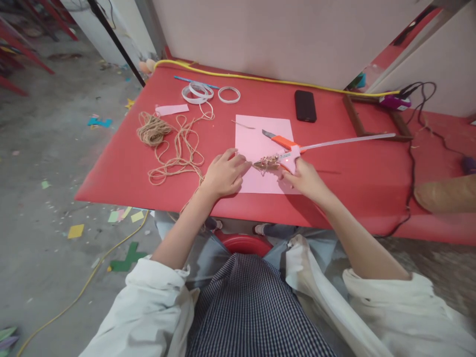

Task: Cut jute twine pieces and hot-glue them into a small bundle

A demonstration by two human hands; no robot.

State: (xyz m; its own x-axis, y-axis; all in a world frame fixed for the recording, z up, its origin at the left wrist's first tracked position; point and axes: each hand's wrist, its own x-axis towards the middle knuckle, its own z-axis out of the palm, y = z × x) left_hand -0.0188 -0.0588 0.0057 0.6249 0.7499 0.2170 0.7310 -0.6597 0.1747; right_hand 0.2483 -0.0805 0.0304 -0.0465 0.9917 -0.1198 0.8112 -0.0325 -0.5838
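My right hand [308, 179] is wrapped round a white hot glue gun [289, 159], its nozzle end crusted and pointing left. A long clear glue stick [345, 142] sticks out of the gun's back. Close to the nozzle is my left hand [226, 173], its fingers bent together at the left edge of a pink sheet of paper [267, 186]; what they pinch, if anything, is hidden. An orange utility knife [281, 142] lies on the sheet behind the gun, with a short piece of twine [243, 125] nearby. Loose jute twine [178, 153] trails from a bundle towards my left forearm.
Rolls of white tape [197, 92] and a blue stick [186, 79] lie at the back left of the red table [122, 163]. A black phone [305, 105], a brown wooden frame [357, 119] and a black cable [412, 178] are on the right. A yellow cord [260, 77] runs along the back.
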